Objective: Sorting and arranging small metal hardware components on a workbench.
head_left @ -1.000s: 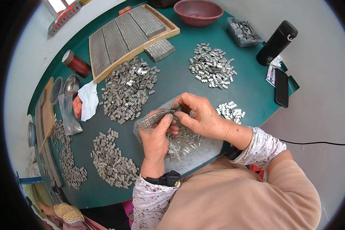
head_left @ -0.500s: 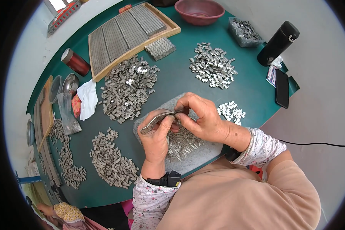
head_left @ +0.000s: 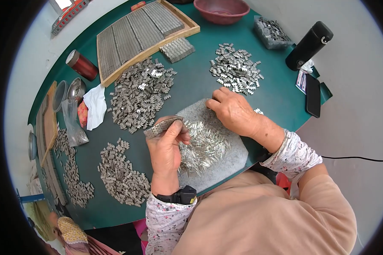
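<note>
My left hand is closed around a short flat piece of joined metal links, its thumb pressed on top. My right hand is apart from it, fingers curled together over the far edge of a grey felt-like mat. Whether a small part is pinched there is hidden. Between and below my hands, a heap of thin shiny metal pins lies on the mat. Past my right hand is a pile of bright wavy metal links. Small pale links show partly behind my right wrist.
Darker link piles lie to the left. Behind them are a wooden tray of linked strips, a linked mat, and a red bowl. A black bottle and phone stand right; a red can is left.
My right hand has left the joined links and moved away to the far edge of the mat. My left hand has shifted slightly left with the piece, uncovering more pins.
</note>
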Tool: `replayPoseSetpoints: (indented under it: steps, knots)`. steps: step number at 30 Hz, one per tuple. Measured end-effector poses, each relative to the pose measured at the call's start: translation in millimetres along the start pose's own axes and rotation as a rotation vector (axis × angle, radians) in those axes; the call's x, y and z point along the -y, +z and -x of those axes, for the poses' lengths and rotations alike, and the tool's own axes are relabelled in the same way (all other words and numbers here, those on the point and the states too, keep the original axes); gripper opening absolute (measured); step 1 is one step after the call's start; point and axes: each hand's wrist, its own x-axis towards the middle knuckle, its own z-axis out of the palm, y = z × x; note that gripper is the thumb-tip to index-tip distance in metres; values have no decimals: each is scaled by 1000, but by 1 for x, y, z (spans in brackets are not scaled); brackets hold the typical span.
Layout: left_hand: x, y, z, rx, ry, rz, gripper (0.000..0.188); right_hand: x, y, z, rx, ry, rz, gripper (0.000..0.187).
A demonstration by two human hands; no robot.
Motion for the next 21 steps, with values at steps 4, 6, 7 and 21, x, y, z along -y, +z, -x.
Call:
replayPoseSetpoints:
  steps: [4, 6, 7, 21]
  knots:
    - [0, -2, -1, -26, -10, -33, 12, 6, -4, -2, 7, -2, 25, 14]
    - [4, -3, -2, -23, -13, -56, 13, 9, -2, -4, 26, 26, 37, 14]
    - [5, -2, -2, 1, -7, -71, 13, 11, 1, -5, -2, 33, 64, 14]
    - [10, 3, 0, 53, 8, -40, 11, 48, -11, -12, -163, 301, -878, 20]
